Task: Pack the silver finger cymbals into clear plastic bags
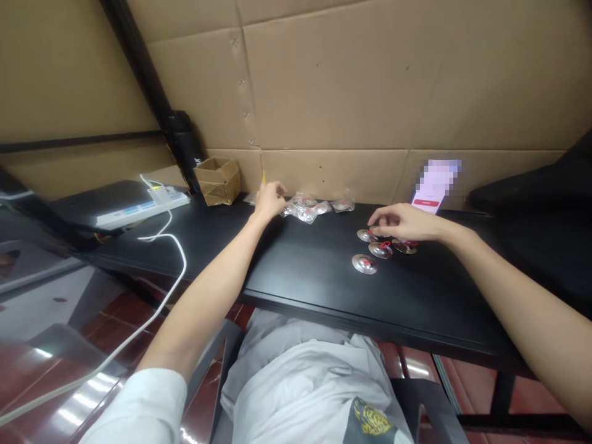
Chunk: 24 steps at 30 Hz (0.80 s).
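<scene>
My left hand [271,200] is at the back edge of the black table [296,283], next to a row of clear plastic bags [305,209] holding small shiny items. A thin yellow strip [263,172] rises from its fingertips. My right hand [402,223] hovers with curled fingers over several small silver finger cymbals tied with red cord. Its fingertips are just above one cymbal [367,235]. A second cymbal [364,264] lies apart, nearer the front edge. Two others [380,249] sit under and beside the hand.
Cardboard sheets [351,92] line the wall behind the table. At the back stand a small open cardboard box [217,180], a black bottle [185,145] and a propped phone [428,200]. A white cable [178,259] runs from a white power strip [143,213] over the table's edge to the floor.
</scene>
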{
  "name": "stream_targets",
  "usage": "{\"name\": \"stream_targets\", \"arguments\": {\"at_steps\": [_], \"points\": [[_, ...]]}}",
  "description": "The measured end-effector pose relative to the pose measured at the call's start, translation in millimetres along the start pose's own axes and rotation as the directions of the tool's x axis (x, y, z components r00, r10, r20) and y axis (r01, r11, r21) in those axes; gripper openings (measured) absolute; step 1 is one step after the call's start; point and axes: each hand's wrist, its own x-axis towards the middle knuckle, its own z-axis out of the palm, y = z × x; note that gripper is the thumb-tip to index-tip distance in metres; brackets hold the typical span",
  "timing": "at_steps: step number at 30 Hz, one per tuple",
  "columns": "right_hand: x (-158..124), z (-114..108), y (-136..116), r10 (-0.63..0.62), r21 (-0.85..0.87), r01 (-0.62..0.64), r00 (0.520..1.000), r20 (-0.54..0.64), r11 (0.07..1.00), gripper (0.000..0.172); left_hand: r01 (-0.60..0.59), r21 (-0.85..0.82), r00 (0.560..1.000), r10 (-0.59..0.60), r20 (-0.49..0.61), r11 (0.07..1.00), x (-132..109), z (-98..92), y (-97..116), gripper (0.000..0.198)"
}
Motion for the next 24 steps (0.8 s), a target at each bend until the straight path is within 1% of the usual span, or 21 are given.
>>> {"name": "stream_targets", "arguments": {"at_steps": [2, 4, 6, 7, 9, 10, 11, 12, 13, 14, 15, 16, 18, 19, 21, 22, 24], "points": [[0, 3, -4, -0.024, 0.043, 0.022, 0.999, 0.049, 0.999, 0.043, -0.058, -0.025, 0.998, 0.058, 0.002, 0.998, -3, 4.3, 9, 0.035], [1, 6, -6, -0.044, 0.04, 0.043, 0.999, 0.016, 0.998, 0.04, -0.121, -0.05, 0.992, 0.122, 0.022, 0.991, -7, 9.1, 21, 0.032], [2, 7, -7, -0.064, 0.049, 0.068, 0.995, -0.079, 0.996, 0.036, -0.179, -0.069, 0.983, 0.182, 0.039, 0.981, -13, 12.9, 37, 0.028], [3, 6, -7, -0.069, 0.084, 0.081, 0.987, -0.145, 0.993, 0.037, -0.205, -0.082, 0.977, 0.21, 0.047, 0.975, -17, 14.2, 45, 0.027], [3, 5, -9, -0.04, 0.228, 0.11, 0.955, -0.292, 0.967, 0.041, -0.256, -0.151, 0.961, 0.268, 0.07, 0.955, -27, 16.0, 62, 0.02], [3, 5, -11, -0.003, 0.326, 0.126, 0.935, -0.355, 0.937, 0.043, -0.278, -0.23, 0.949, 0.304, 0.086, 0.933, -32, 16.7, 70, 0.017], [3, 6, -14, 0.04, 0.425, 0.143, 0.919, -0.393, 0.894, 0.046, -0.295, -0.344, 0.93, 0.351, 0.113, 0.892, -38, 17.6, 78, 0.02], [3, 7, -18, 0.077, 0.515, 0.158, 0.911, -0.406, 0.843, 0.049, -0.286, -0.475, 0.908, 0.394, 0.143, 0.832, -45, 18.9, 85, 0.032], [3, 10, -22, 0.097, 0.586, 0.169, 0.914, -0.395, 0.792, 0.051, -0.259, -0.591, 0.88, 0.439, 0.183, 0.764, -51, 20.7, 92, 0.045], [4, 13, -26, 0.098, 0.637, 0.174, 0.924, -0.368, 0.751, 0.053, -0.221, -0.673, 0.847, 0.48, 0.226, 0.706, -57, 23.1, 99, 0.056], [4, 16, -30, 0.082, 0.672, 0.177, 0.939, -0.335, 0.719, 0.054, -0.183, -0.729, 0.824, 0.508, 0.252, 0.659, -62, 26.2, 104, 0.062], [5, 20, -33, 0.055, 0.695, 0.177, 0.953, -0.298, 0.697, 0.055, -0.148, -0.769, 0.808, 0.524, 0.268, 0.622, -66, 29.6, 107, 0.064], [7, 26, -37, 0.016, 0.717, 0.167, 0.97, -0.241, 0.677, 0.057, -0.068, -0.813, 0.805, 0.513, 0.297, 0.578, -70, 36.9, 111, 0.056], [8, 27, -37, 0.012, 0.716, 0.158, 0.974, -0.227, 0.68, 0.057, -0.03, -0.822, 0.812, 0.494, 0.312, 0.568, -70, 40.0, 111, 0.051], [9, 26, -33, 0.034, 0.691, 0.146, 0.97, -0.24, 0.708, 0.057, 0.032, -0.825, 0.831, 0.443, 0.335, 0.565, -67, 43.9, 109, 0.046], [10, 25, -29, 0.049, 0.656, 0.141, 0.963, -0.263, 0.742, 0.055, 0.056, -0.822, 0.842, 0.416, 0.344, 0.566, -65, 44.5, 108, 0.045], [10, 20, -19, 0.063, 0.5, 0.118, 0.942, -0.331, 0.858, 0.048, 0.106, -0.817, 0.854, 0.369, 0.367, 0.567, -62, 43.8, 106, 0.044]]}}
